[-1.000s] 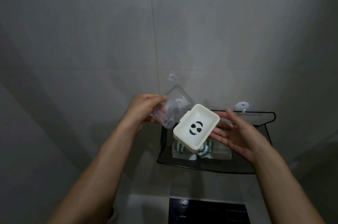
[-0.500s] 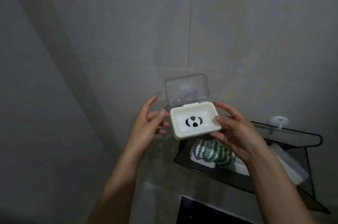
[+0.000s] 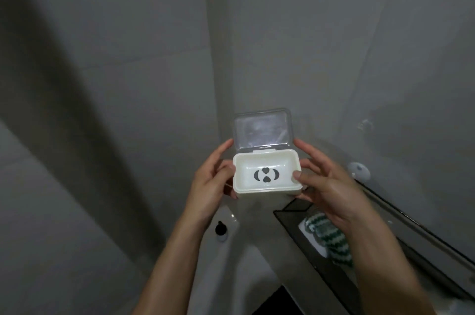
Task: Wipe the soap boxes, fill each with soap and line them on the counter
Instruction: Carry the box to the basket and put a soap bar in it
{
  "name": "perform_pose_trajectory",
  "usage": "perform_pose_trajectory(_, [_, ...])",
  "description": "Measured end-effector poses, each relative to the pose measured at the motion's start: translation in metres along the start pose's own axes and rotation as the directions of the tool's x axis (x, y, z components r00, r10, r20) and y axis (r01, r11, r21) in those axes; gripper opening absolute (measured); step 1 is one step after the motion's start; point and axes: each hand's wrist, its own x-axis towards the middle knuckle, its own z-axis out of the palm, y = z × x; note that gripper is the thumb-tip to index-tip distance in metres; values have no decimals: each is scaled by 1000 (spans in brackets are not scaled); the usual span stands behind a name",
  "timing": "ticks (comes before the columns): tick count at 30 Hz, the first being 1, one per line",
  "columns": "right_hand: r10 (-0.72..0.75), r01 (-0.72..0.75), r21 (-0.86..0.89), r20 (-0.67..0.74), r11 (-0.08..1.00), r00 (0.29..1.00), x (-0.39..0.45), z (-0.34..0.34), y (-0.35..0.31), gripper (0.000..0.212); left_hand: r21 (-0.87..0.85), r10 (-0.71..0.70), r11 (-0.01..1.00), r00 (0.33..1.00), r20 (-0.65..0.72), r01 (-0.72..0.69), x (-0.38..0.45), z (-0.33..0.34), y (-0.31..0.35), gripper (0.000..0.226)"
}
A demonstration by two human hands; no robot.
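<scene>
A white soap box [image 3: 267, 160] with dark drain cut-outs in its floor is held in the air in front of the tiled wall. Its clear hinged lid [image 3: 262, 129] stands open and upright behind it. Nothing lies inside the box. My left hand [image 3: 213, 181] grips its left end, thumb on the rim. My right hand [image 3: 326, 181] grips the right end, thumb over the rim's edge. A green-and-white striped cloth [image 3: 329, 235] lies in the black mesh basket [image 3: 290, 214] below my right forearm.
The black wire basket hangs on the wall at the lower right, under a white suction hook [image 3: 359, 169]. A pale ledge with a small dark-capped bottle [image 3: 220, 231] lies below the box. A dark panel [image 3: 282, 302] shows at the bottom.
The view has swung left, so the basket now sits at the lower right. The box has turned level with its lid upright, and both hands now grip its ends.
</scene>
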Motion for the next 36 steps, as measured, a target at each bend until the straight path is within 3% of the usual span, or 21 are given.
perform_pose_trajectory(8, [80, -74, -31, 309, 997, 948, -5, 70, 28, 52, 57, 26, 998, 943, -331, -7, -90, -65, 3, 54])
perform_pose_trajectory(13, [99, -67, -82, 510, 994, 855, -19, 131, 38, 54, 74, 65, 997, 860, -506, -32, -152, -109, 16, 56])
perform_pose_trajectory(19, [140, -60, -136, 719, 989, 681, -58, 218, 52, 58, 132, 103, 991, 694, -713, -11, -245, -160, 37, 57])
perform_pose_trajectory(24, [180, -59, -175, 838, 983, 516, -128, 296, 70, 59, 151, 114, 988, 514, -850, 31, -351, -195, 57, 54])
perform_pose_trajectory(34, [192, -37, -189, 951, 981, 240, -320, 425, 125, 62, 141, 105, 979, 235, -966, 144, -587, -247, 88, 53])
perform_pose_trajectory(36, [198, -34, -195, 968, 980, 153, -354, 446, 135, 65, 129, 108, 982, 147, -983, 138, -629, -256, 92, 52])
